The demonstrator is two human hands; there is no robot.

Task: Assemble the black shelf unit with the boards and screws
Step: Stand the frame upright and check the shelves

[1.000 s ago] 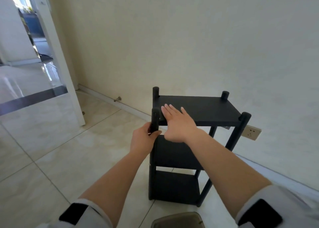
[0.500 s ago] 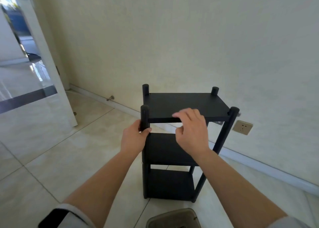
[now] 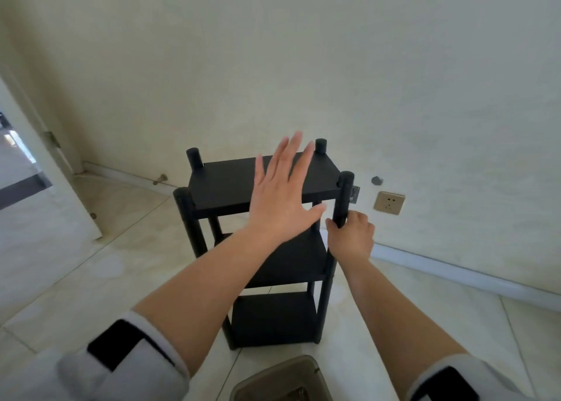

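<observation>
Shelf unit (image 3: 267,249) stands upright on the tiled floor (image 3: 100,264), near the wall (image 3: 303,66), all three black boards seated between four posts. We judge the assembly essentially complete; the step in hand looks like a final check of tightness and steadiness. Left hand (image 3: 282,197) is spread wide, fingers straight, over the top board (image 3: 224,185); whether the palm presses the board or hovers just above it we cannot tell. Right hand (image 3: 350,238) is curled round the front right post (image 3: 344,197), below the top board. Next move, as we see it: twist or tug that post while the top is held down, then try the others. A container (image 3: 282,382) sits at the bottom edge, contents unclear.
</observation>
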